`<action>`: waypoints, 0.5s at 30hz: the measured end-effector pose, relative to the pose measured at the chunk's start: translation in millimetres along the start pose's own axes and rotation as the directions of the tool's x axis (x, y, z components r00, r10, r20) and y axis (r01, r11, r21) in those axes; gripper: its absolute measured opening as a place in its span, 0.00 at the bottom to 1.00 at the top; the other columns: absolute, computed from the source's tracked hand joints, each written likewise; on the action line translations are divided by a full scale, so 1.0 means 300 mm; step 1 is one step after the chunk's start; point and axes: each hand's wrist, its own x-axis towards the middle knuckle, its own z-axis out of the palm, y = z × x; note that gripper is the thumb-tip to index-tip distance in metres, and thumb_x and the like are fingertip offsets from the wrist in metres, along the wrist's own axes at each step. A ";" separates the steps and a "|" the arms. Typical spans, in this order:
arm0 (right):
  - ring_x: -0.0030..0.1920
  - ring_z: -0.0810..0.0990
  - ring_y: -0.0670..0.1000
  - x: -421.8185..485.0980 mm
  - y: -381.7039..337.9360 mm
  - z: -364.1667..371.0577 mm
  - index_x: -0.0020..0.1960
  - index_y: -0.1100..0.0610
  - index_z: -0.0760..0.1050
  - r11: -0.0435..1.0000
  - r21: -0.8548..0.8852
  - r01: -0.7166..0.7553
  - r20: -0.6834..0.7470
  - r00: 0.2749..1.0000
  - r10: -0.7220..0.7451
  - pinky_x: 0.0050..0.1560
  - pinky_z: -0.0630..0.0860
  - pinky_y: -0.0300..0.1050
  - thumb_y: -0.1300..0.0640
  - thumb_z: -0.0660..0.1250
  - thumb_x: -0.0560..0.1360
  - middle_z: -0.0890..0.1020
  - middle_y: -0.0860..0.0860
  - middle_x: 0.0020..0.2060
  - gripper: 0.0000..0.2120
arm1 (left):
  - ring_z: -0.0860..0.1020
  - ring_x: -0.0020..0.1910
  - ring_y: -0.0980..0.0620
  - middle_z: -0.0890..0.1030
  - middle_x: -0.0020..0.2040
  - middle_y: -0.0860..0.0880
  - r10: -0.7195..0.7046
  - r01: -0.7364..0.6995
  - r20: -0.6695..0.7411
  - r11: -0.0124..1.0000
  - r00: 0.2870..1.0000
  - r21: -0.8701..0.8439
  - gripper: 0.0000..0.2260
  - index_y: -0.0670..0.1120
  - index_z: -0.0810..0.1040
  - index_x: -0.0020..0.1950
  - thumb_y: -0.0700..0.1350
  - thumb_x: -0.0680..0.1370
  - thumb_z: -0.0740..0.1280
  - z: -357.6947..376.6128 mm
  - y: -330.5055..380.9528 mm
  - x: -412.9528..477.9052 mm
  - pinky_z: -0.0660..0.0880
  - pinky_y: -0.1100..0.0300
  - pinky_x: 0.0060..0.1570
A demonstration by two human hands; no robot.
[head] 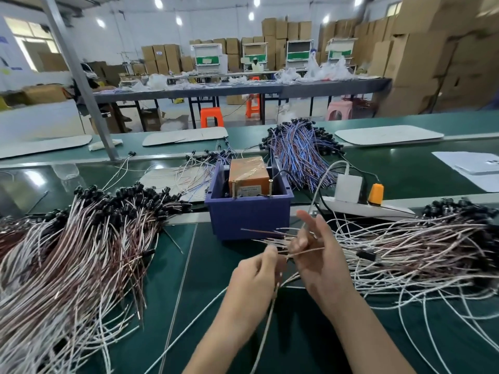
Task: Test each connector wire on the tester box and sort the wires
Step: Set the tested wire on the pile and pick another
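- Head view: the left hand is low at the middle of the green work mat, its fingers curled. Thumb and fingertips pinch a single wire that trails down towards the near edge.
- The right hand is just beside it, palm turned left. The forefinger and its neighbour stick up fairly straight. The lower fingers and thumb nip a bunch of wire ends, which fans out leftwards over the left hand's fingertips. The hand is blurred, so the exact grip is hard to make out.
- The tester box, orange-brown and wrapped in clear tape, sits inside a blue plastic bin just behind the hands.
- A big heap of brown-and-white connector wires lies on the left, black connectors at its far end.
- A second heap of the same wires spreads on the right, touching the right hand's side of the mat.
- Behind the bin to the right lies a bundle of blue-and-red wires. A few loose wires lie behind it to the left.
- A white power strip lies right of the bin, with a white adapter and an orange plug in it.
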 end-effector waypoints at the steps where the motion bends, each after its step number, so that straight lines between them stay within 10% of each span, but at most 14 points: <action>1: 0.28 0.73 0.48 0.003 0.001 -0.009 0.50 0.57 0.87 1.000 0.023 0.007 0.008 1.000 -0.008 0.33 0.76 0.40 0.48 0.61 0.82 0.73 0.52 0.26 0.19 | 0.83 0.48 0.51 0.85 0.47 0.47 -0.033 0.033 0.005 0.993 0.999 -0.110 0.21 0.51 0.85 0.46 0.60 0.83 0.57 -0.001 -0.004 0.011 0.81 0.45 0.50; 7: 0.38 0.83 0.53 -0.007 0.020 -0.006 0.57 0.57 0.84 1.000 -0.012 -0.025 0.044 0.999 0.026 0.53 0.80 0.49 0.50 0.60 0.82 0.77 0.53 0.31 0.17 | 0.84 0.54 0.53 0.86 0.52 0.49 -0.094 0.035 -0.083 0.843 0.992 -0.537 0.08 0.51 0.80 0.59 0.45 0.84 0.62 0.000 -0.005 0.069 0.81 0.59 0.46; 15: 0.49 0.86 0.55 -0.015 0.064 0.017 0.57 0.55 0.85 0.981 -0.142 -0.129 0.121 0.982 0.147 0.52 0.83 0.46 0.75 0.57 0.78 0.84 0.57 0.52 0.24 | 0.83 0.52 0.56 0.86 0.51 0.53 0.049 -0.215 -0.366 0.878 0.929 -0.427 0.06 0.48 0.78 0.57 0.41 0.83 0.65 0.006 -0.045 0.083 0.78 0.65 0.47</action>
